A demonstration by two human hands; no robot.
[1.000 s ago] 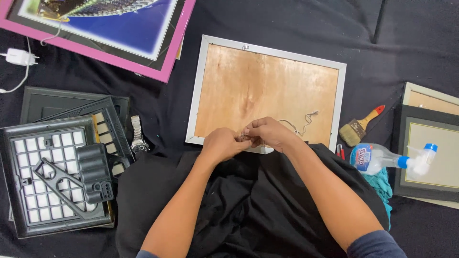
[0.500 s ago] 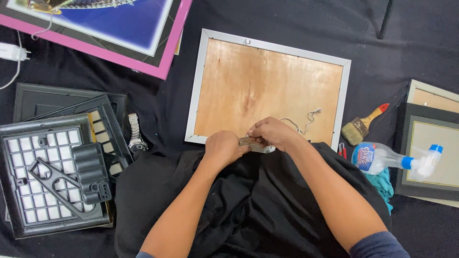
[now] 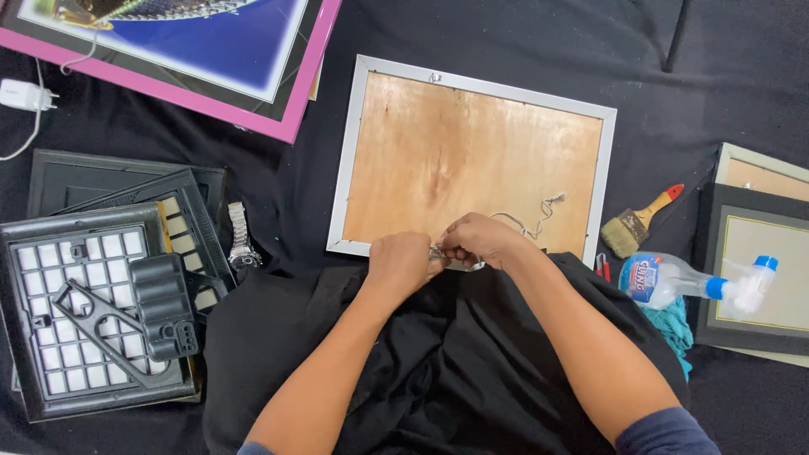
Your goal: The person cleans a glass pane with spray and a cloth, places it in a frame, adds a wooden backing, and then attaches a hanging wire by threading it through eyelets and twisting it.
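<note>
While my left hand (image 3: 400, 263) and right hand (image 3: 476, 242) stay pinched on a small metal fitting (image 3: 436, 252) at the picture frame's (image 3: 472, 88) near edge, little has changed; fastening continues.

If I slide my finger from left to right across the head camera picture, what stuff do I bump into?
White charger → black grid frames → wristwatch → left hand → right hand → paintbrush → spray bottle → grey framed picture.
</note>
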